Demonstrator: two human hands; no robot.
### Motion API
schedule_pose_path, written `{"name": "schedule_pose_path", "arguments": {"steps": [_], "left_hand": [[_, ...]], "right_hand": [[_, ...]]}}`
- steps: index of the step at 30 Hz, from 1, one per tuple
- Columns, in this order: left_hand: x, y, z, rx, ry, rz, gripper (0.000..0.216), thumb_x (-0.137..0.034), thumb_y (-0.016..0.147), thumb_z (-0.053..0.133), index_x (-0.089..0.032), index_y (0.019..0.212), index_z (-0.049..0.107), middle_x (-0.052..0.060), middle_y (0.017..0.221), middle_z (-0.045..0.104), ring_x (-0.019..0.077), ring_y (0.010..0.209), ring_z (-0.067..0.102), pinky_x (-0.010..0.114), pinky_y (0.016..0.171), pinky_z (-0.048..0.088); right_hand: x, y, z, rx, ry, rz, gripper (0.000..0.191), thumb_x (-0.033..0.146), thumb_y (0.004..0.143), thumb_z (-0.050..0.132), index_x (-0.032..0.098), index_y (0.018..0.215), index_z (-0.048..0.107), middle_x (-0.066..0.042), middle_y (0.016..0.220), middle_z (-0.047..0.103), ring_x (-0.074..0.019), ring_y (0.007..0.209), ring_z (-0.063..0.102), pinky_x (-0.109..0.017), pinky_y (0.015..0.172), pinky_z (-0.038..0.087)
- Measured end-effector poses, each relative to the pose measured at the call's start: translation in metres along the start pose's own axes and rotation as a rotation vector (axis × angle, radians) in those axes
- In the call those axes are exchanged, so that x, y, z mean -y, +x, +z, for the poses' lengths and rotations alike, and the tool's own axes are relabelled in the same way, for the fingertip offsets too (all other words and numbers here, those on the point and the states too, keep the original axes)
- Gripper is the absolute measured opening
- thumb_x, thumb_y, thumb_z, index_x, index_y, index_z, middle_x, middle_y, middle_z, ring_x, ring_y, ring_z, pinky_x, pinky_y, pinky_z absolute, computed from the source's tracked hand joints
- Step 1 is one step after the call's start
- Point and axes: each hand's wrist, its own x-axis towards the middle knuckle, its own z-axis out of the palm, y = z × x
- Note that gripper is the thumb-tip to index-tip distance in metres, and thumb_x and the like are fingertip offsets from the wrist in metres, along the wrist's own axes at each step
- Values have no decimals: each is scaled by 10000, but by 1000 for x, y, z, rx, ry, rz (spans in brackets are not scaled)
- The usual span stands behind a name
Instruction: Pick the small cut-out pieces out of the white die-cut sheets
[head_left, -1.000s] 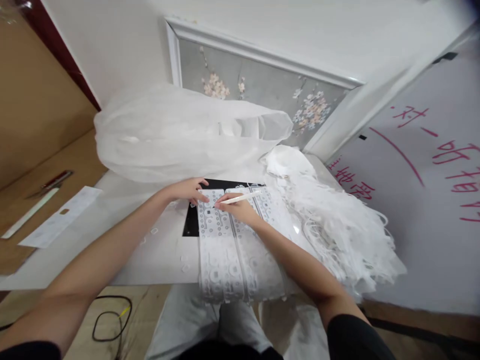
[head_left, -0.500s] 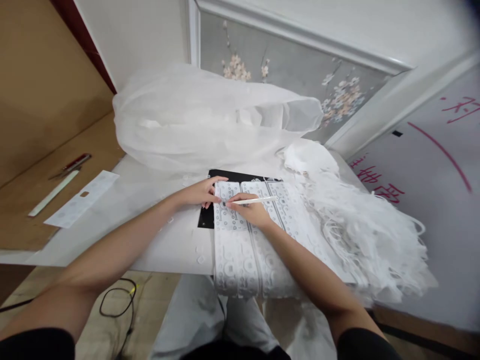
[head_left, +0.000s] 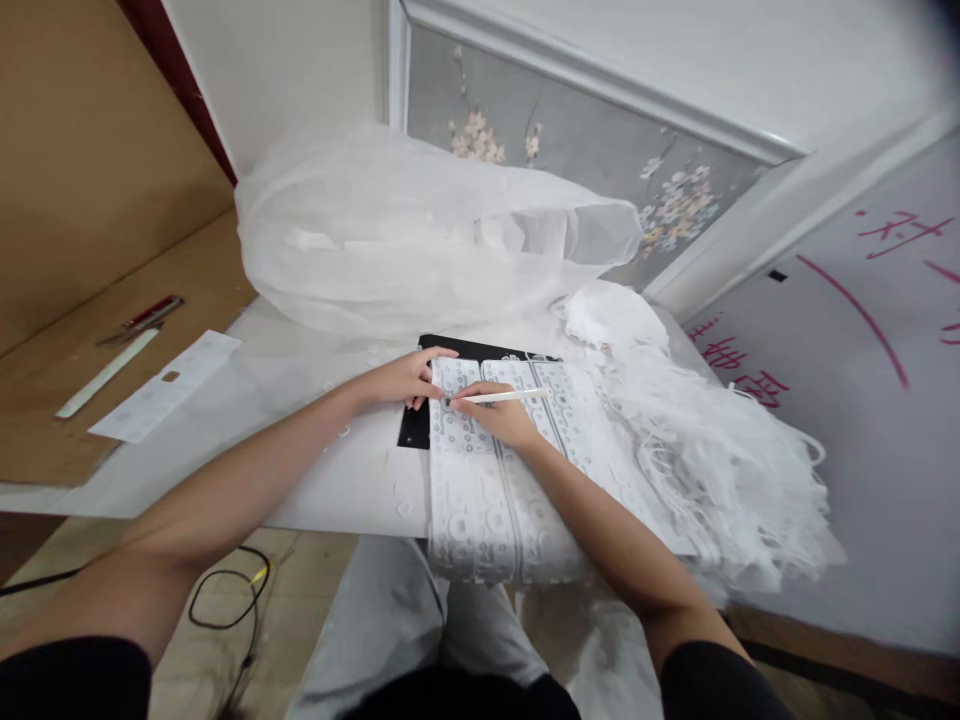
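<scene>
A white sheet (head_left: 469, 505) with rows of small cut shapes and outlines lies over a black mat (head_left: 414, 430) and hangs down past the table's front edge. At the sheet's upper left corner, my left hand (head_left: 411, 380) grips its edge, thumb on top and the other fingers bent beside it. My right hand (head_left: 506, 418) is closed around a slim white pen-like tool (head_left: 517, 396). The tool's left end points at a small dark square opening in the sheet, close to my left thumb. The fingers partly hide that end.
A large translucent white bag (head_left: 360, 235) fills the back of the table. To the right is a heap of white strips (head_left: 735, 480). On the left lie a perforated white strip (head_left: 169, 385), a pale flat stick (head_left: 109, 375) and a red-handled cutter (head_left: 154, 312). Small cut scraps dot the table (head_left: 300, 495).
The camera view has shifted slightly. Both hands stay at the same spot on the sheet, and the white tool tilts a little differently in my right hand.
</scene>
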Motion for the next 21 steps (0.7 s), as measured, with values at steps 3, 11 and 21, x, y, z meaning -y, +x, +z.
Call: {"name": "schedule_pose_path", "arguments": {"steps": [3, 11, 21], "left_hand": [[2, 0, -1, 9, -12, 3, 855, -287, 755, 765, -225, 1510, 368, -51, 591, 612, 156, 479, 630, 215, 435, 425], [3, 4, -3, 26, -90, 13, 878, -298, 756, 790, -195, 1509, 351, -33, 607, 642, 154, 506, 641, 223, 476, 470], [-1, 2, -3, 17, -109, -5, 819, -289, 755, 797, -186, 1464, 401, -26, 633, 645, 159, 528, 650, 224, 483, 484]], "right_hand": [[-5, 0, 4, -30, -132, -87, 197, 439, 849, 725, 247, 864, 764, -38, 882, 762, -207, 847, 691, -347, 775, 539], [-11, -5, 15, -68, -536, -367, 135, 367, 931, 651, 254, 919, 724, -51, 945, 765, -227, 1003, 671, -399, 898, 473], [-4, -6, 11, -111, -693, -445, 160, 267, 980, 538, 218, 871, 645, -67, 914, 750, -208, 918, 666, -375, 848, 463]]}}
